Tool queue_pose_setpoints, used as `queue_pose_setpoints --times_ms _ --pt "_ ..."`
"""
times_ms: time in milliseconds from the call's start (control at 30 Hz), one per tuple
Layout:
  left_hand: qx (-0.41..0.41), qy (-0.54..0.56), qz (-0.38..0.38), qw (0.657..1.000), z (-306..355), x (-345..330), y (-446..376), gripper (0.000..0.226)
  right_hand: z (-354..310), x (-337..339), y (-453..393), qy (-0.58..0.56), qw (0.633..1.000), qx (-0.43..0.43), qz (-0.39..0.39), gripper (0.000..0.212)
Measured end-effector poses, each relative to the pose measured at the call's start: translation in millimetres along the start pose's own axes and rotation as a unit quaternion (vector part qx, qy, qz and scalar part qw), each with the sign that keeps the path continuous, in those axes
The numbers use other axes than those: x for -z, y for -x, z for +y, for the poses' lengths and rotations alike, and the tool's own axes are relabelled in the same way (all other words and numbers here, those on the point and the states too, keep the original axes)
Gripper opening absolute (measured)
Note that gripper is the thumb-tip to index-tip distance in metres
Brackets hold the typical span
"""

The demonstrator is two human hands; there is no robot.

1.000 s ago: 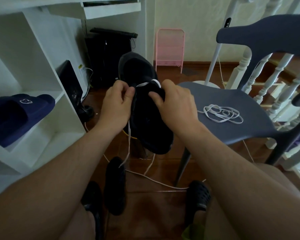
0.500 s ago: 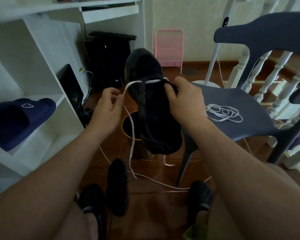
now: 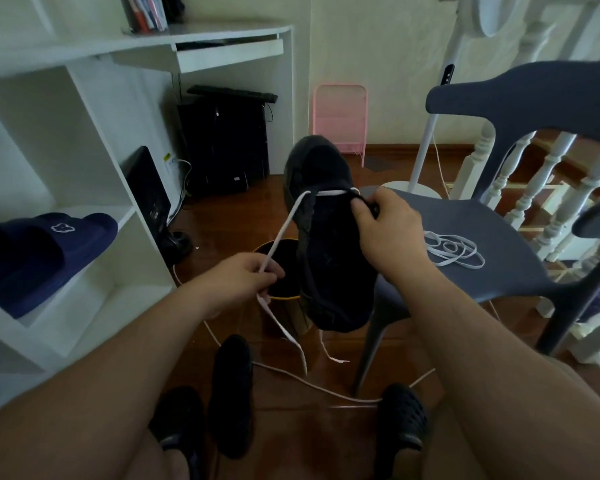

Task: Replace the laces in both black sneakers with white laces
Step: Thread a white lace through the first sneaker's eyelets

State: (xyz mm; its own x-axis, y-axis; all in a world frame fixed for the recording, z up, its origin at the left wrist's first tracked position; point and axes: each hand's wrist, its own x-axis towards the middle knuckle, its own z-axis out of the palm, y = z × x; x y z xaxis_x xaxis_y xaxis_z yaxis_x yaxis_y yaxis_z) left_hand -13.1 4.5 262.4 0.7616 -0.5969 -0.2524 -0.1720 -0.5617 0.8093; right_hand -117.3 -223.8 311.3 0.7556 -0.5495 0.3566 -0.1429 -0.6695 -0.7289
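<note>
Right hand [image 3: 385, 230] gripped the black sneaker [image 3: 329, 244] steady while left hand [image 3: 246, 278] pinched the white lace [image 3: 288, 223], apparently drawing it taut through the eyelet.

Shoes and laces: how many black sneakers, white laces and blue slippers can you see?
Black sneakers: 2, one held, one on the floor
White laces: 2, one being threaded, one on the chair
Blue slippers: 1
Total: 5

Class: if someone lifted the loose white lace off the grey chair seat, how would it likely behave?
The white lace lies in slack loops on the chair seat, so it is probably floppy, would likely dangle and may tangle. It looks thin and flat, so probably very light.
</note>
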Motion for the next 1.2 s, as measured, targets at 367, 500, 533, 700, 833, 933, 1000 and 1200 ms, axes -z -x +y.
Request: queue_pose_setpoints --times_ms 367,500,533,700,833,933,1000,1200 --pt "-0.208 -0.054 0.158 0.964 46.5 -27.5 19.5 0.018 -1.0 -32.7 25.6 0.089 0.976 0.091 -0.179 0.061" --pt "-0.168 -0.041 0.08 0.982 40.1 -26.6 12.3 0.035 -1.8 -48.8 39.2 -0.01 0.969 0.062 -0.239 0.052" --pt "-0.155 -0.025 0.051 0.986 40.2 -24.0 12.1 0.04 -0.2 -51.1 39.8 -0.028 0.971 0.047 -0.234 0.048" --pt "-0.153 -0.018 -0.021 0.988 38.8 -17.9 18.5 0.056 6.7 -50.9 36.3 0.017 0.978 0.031 -0.206 0.006" --pt "-0.22 -0.033 0.144 0.964 40.7 -3.3 25.0 0.037 16.0 -42.0 25.5 0.042 0.986 -0.004 -0.163 0.025" --pt "-0.147 0.069 0.129 0.978 36.2 28.4 27.7 0.036 28.2 -25.5 14.1 0.071 0.989 -0.024 -0.129 0.011" --pt "-0.096 0.273 0.05 0.956 26.8 54.2 33.9 0.038 37.0 -12.2 8.1 0.078 0.991 -0.046 -0.103 0.009" --pt "-0.103 0.465 0.072 0.876 17.2 85.5 41.5 0.018 51.4 6.2 9.2 0.124 0.981 -0.073 -0.13 0.024"
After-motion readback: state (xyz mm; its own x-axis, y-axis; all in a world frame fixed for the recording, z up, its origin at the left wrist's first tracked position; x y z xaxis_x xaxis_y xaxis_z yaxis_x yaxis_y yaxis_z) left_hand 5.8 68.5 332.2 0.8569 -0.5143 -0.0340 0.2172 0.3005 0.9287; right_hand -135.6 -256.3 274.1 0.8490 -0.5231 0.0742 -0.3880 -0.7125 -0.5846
